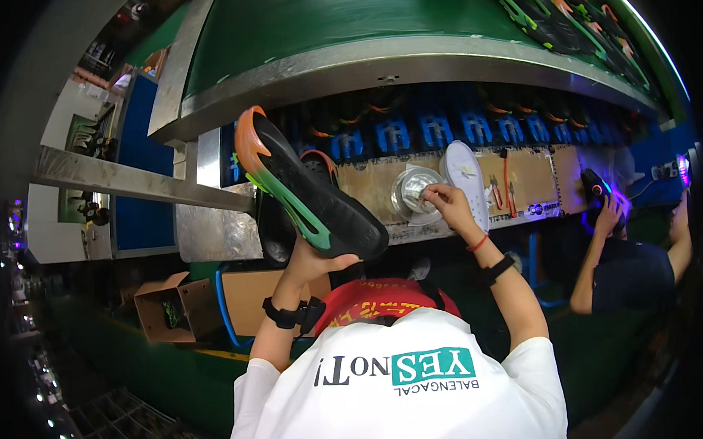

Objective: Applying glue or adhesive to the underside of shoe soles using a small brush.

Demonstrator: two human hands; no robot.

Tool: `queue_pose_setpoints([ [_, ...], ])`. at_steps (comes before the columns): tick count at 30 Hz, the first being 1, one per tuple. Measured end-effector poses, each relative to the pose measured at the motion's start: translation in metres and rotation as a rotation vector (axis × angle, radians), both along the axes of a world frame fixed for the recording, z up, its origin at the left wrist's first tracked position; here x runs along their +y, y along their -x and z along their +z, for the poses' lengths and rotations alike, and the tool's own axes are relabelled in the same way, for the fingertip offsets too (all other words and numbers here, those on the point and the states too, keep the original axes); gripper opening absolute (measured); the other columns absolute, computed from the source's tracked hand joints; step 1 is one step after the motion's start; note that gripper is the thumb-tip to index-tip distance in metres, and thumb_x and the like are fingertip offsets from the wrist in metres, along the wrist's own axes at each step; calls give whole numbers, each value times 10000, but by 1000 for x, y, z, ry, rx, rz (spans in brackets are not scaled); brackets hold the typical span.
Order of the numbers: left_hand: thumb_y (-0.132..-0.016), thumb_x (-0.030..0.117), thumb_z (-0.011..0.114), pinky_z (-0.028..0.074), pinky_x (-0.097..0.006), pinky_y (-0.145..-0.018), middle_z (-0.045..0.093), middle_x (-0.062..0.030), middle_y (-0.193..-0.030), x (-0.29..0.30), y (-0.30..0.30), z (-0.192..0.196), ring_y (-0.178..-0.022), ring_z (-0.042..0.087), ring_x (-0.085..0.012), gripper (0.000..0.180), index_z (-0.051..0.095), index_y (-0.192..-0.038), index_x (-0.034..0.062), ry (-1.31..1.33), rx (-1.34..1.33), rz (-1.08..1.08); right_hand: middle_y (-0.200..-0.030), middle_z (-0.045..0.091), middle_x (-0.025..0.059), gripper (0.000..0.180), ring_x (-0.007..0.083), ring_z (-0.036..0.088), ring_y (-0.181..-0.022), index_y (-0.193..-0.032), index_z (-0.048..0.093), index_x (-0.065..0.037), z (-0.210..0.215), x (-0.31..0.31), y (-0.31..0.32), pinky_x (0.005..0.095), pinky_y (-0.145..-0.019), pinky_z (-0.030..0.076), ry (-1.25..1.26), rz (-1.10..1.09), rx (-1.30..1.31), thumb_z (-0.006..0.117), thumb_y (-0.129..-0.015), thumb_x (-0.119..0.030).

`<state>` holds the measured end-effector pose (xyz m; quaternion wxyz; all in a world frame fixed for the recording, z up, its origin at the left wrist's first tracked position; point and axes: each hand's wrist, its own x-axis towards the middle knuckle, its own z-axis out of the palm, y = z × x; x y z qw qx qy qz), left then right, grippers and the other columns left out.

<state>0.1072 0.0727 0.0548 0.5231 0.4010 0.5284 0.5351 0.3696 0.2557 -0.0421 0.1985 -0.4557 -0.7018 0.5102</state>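
My left hand [313,261] grips a shoe sole [320,201] by its lower end and holds it up at a slant. The sole is black inside, with a side wall running from orange to green. Over a small round dish [409,193] that looks lined with clear plastic, the fingertips of my right hand [452,205] are pinched together. What they hold, if anything, is too small to make out. Just right of the dish lies a white shoe-shaped piece [466,177] with small holes, partly behind my right hand. Behind the raised sole is another dark sole [274,234], partly hidden.
Cardboard [532,174] covers the bench, with pliers [496,193] and a red-handled tool [509,184] on it. Above runs a green conveyor [345,26] with a metal edge, carrying several soles [577,26] at right. A co-worker's hand [608,217] holds a dark piece. An open carton [176,307] stands lower left.
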Motion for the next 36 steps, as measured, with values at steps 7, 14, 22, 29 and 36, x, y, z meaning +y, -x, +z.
queue_pose_setpoints([
  [7,-583,212,902,364,-377,-1031,434,-124,-1272,9,0,13,-1186,461,-249,1106,162,-1379,6,-160,399,-18,-1011,637,119,118,257,652,-775,-904,648,-18,127,-22,38,299,-678,517,-581,432,263,679,-791,-30],
  [14,-586,270,903,324,-396,-1055,371,-170,-1316,14,-2,23,-1223,422,-269,1224,19,-1381,-22,-240,507,-13,-991,630,85,174,270,654,-745,-883,629,-50,141,-25,46,335,-623,531,-887,525,100,682,-719,-26],
  [22,-547,349,912,262,-405,-1082,272,-183,-1327,10,0,15,-1272,313,-308,1267,37,-1382,-27,-192,678,-18,-983,647,105,119,298,655,-765,-884,659,-21,145,-25,43,358,-648,533,-599,524,109,680,-769,-42],
  [29,-551,398,903,285,-408,-1074,251,-206,-1338,10,-2,11,-1292,288,-317,1291,30,-1391,-49,-187,790,-51,-918,653,114,101,308,646,-773,-872,662,8,144,-22,44,360,-670,525,-422,579,167,671,-783,-39],
  [36,-556,357,911,326,-403,-1065,217,-209,-1402,13,-6,27,-1300,334,-312,1411,-127,-1429,-31,-259,476,-34,-929,646,96,117,283,649,-734,-886,649,-25,159,-22,48,344,-621,522,-687,565,71,669,-770,-32],
])
